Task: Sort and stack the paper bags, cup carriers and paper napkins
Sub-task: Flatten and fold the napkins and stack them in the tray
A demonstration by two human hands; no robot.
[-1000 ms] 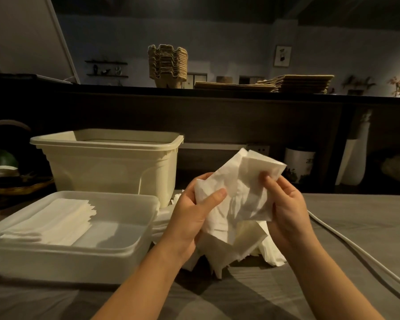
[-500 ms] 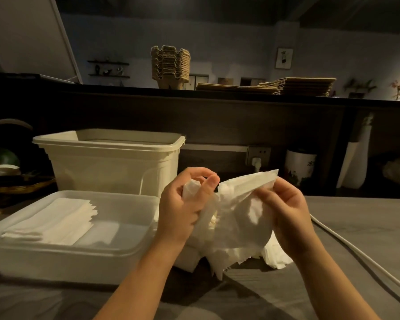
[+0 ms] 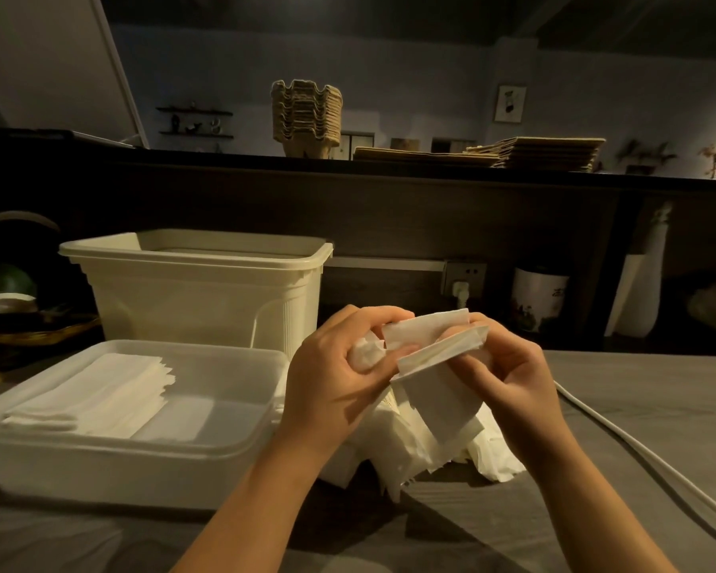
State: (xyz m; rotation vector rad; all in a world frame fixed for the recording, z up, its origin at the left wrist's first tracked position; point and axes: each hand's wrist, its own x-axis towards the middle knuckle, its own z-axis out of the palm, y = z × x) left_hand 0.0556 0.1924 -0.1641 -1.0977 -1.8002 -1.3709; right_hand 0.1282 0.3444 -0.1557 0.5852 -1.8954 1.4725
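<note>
At the far left of my feed a dark basket (image 3: pixel 25 328) sits in shadow, its contents too dim for me to make out. Near left on the grey table (image 3: pixel 645 390) is a shallow translucent tray (image 3: pixel 207 348), with a stack of folded napkins (image 3: pixel 87 399) lying in its left half. Just behind the tray stands a deep cream tub (image 3: pixel 199 295); I cannot see into it. Up on the far dark counter (image 3: pixel 430 169) a stack of cup carriers (image 3: pixel 306 117) stands above the tub's right end. In the near centre, the left hand (image 3: pixel 335 382) has its fingers curled round the crumpled left end of a white napkin (image 3: pixel 439 401), thumb pressed against it. Below both hands, loose napkins (image 3: pixel 393 448) lie heaped on the table, touching the tray's right wall. The right hand (image 3: pixel 517 378) pinches the napkin's right end between thumb and fingertips, so the sheet is held above the heap, its lower part hanging down. Behind the hands a wall socket (image 3: pixel 464 277) holds a white plug. Further right on the far counter, flat paper bags (image 3: pixel 534 153) lie stacked. A patterned jar (image 3: pixel 538 299) and a white vase (image 3: pixel 641 291) stand under the counter, and a white cable (image 3: pixel 637 448) crosses the table at right.
</note>
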